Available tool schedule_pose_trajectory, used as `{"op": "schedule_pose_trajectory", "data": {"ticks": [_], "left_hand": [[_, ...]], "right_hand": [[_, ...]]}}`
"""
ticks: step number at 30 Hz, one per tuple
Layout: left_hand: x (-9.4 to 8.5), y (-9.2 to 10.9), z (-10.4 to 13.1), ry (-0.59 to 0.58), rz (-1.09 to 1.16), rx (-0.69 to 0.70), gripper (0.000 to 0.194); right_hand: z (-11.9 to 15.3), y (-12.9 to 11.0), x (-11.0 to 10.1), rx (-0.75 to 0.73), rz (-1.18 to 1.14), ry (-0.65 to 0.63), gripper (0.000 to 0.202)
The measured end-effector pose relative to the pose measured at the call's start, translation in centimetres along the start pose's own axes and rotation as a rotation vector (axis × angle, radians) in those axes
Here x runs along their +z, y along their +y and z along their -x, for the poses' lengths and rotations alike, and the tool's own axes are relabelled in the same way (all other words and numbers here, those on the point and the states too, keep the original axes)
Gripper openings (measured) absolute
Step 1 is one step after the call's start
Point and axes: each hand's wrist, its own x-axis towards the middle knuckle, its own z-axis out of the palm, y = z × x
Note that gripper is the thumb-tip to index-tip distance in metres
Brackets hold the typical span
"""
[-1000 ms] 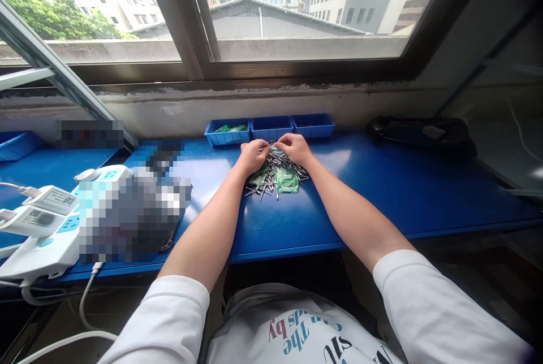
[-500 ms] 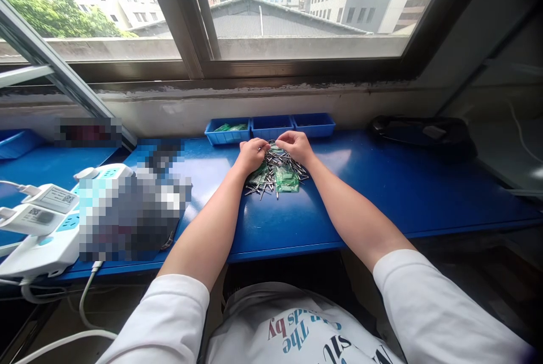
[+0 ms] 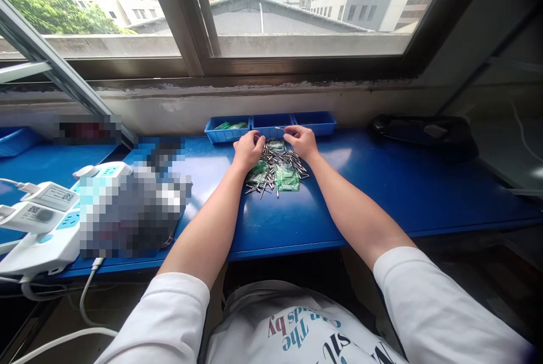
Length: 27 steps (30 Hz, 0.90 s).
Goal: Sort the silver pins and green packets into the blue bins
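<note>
A heap of small dark metal rods [image 3: 292, 159] lies on the blue tabletop, with small green plastic packets on and among them, one packet [image 3: 287, 177] at the front. My right hand [image 3: 302, 142] is above the heap's far right side, pinching one small metal rod [image 3: 280, 128] that points left over the front of the middle blue bin [image 3: 271, 133]. At the heap's far left edge, my left hand [image 3: 247, 151] has its fingers curled, with thumb and forefinger a little apart; nothing shows between them.
A left blue bin [image 3: 223, 136] with green packets and a right blue bin [image 3: 324, 126] stand in the same row along the wall. A white power strip [image 3: 51, 248] with plugs and a blurred item lie left. A black bag-like object [image 3: 424, 135] rests at the right.
My hands have parted over the heap: the left moved left, the right a little right and away from me. A small metal rod now shows in my right fingertips.
</note>
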Motion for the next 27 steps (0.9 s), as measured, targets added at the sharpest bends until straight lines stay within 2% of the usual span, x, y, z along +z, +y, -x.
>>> {"op": "schedule_pose_trajectory", "data": {"ticks": [6,13,16,20,23,27], "left_hand": [[0.2,-0.7,-0.2,-0.042,-0.070,-0.069,0.033],[0.2,-0.6,0.0,-0.134,-0.151,-0.068,0.032],[0.3,-0.7,0.0,-0.163,-0.178,-0.056,0.035],[0.5,-0.8,0.0,-0.179,-0.184,-0.024,0.038],[0.4,-0.7,0.1,-0.193,-0.186,-0.009,0.040],[0.4,-0.6,0.2,-0.203,-0.191,-0.008,0.040]], "right_hand": [[-0.8,1.4,-1.5,0.019,0.336,0.152,0.057],[-0.6,2.5,-1.4,0.147,0.485,0.092,0.072],[-0.6,2.3,-1.0,0.108,0.468,0.109,0.065],[-0.3,1.4,-0.5,-0.019,0.435,0.158,0.032],[0.2,0.6,-0.1,-0.059,0.461,0.065,0.018],[0.9,0.2,0.7,0.008,0.580,-0.139,0.017]]}}
